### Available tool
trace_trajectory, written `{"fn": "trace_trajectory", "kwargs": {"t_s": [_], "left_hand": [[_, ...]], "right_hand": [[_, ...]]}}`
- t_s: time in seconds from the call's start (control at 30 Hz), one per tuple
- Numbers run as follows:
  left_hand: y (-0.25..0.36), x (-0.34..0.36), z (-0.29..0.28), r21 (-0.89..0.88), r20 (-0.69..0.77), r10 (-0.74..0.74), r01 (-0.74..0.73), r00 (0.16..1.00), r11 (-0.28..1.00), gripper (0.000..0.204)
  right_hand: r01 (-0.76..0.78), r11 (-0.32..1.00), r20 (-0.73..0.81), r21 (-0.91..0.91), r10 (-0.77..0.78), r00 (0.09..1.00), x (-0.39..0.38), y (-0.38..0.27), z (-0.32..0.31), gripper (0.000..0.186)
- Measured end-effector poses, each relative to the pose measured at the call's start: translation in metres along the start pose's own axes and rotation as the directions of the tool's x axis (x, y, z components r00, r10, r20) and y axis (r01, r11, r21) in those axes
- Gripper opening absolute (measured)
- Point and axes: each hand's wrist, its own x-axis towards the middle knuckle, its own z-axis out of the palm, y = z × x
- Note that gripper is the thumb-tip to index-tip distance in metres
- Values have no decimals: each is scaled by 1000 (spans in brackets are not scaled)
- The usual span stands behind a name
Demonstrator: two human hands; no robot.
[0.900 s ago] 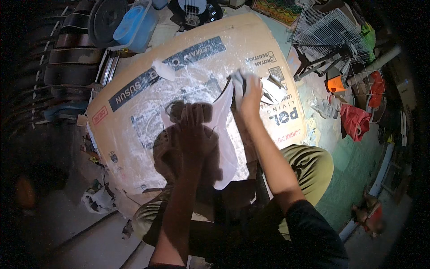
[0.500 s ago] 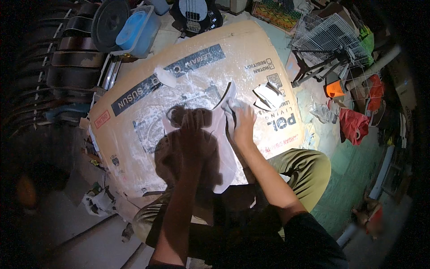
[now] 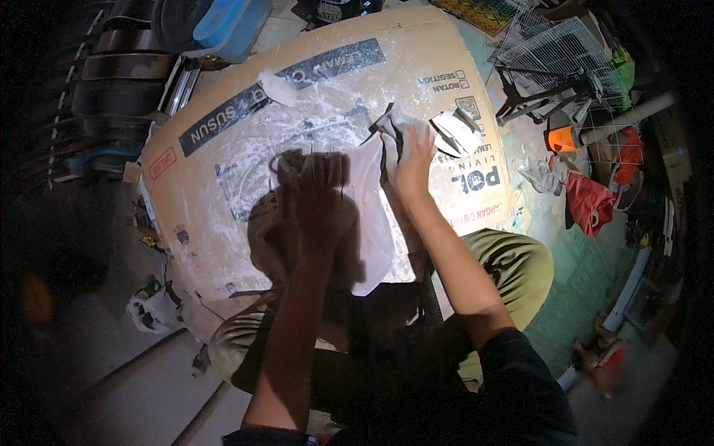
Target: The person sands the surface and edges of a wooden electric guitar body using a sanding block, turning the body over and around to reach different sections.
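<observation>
While white powder [image 3: 245,167] dusting the cardboard [image 3: 439,44] suggests work under way, how much remains unclear, the right hand [image 3: 415,167] clasps a grey cloth [image 3: 396,119] at the upper edge of a pale piece [image 3: 373,230] lying there, the grip of the shadowed left hand [image 3: 318,199] impossible to tell.

The pale sheet [image 3: 376,241] looks smooth, the powder-dusted cardboard [image 3: 420,46] matt.
</observation>
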Motion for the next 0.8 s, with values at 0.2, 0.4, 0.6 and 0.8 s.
{"fn": "trace_trajectory", "kwargs": {"t_s": [0.2,0.4,0.6,0.8], "left_hand": [[-17,-17,-1,25,-30,-59,60,998,998,65],[-8,-12,12,-9,-21,-46,46,999,999,65],[-16,-11,28,-6,-34,-54,54,998,999,66],[-25,-4,51,8,-75,-44,44,996,999,66]], "right_hand": [[150,986,245,74,-163,956,-53,-18,-8,35],[155,985,379,76,-173,909,-125,5,-34,28],[162,985,432,66,-175,885,-103,-6,-50,27],[189,938,390,291,-296,872,-142,-8,-67,25]]}}
